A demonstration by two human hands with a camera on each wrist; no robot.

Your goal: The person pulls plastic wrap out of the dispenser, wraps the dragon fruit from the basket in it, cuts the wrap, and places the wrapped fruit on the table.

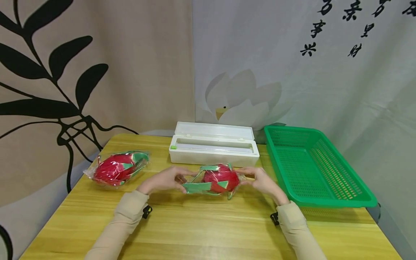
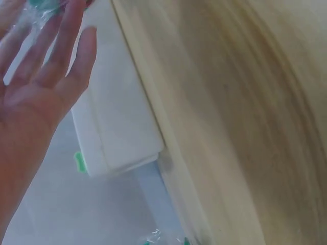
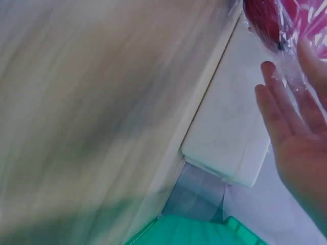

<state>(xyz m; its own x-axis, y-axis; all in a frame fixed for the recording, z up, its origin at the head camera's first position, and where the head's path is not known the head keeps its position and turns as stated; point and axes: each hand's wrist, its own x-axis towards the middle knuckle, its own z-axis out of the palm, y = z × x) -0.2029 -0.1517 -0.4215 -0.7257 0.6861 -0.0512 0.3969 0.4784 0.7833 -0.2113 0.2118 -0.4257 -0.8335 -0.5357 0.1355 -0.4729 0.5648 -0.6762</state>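
Note:
A red dragon fruit (image 1: 222, 179) with green leafy tips, wrapped in clear plastic film, is held over the middle of the table between both hands. My left hand (image 1: 165, 179) grips its green-tipped left end. At the opposite end, the right hand (image 1: 261, 180) pinches the film between thumb and fingers. The right wrist view shows the crinkled film (image 3: 286, 69) gathered at those fingertips. Only a bit of the green tips shows at the top of the left wrist view, above the fingers.
Another film-wrapped dragon fruit (image 1: 117, 169) lies at the table's left. Behind the hands stands a long white cling film box (image 1: 214, 157), lid raised, a roll inside and a green slider at its left. A green plastic basket (image 1: 331, 202) sits at the right edge of the wooden table (image 1: 208, 231).

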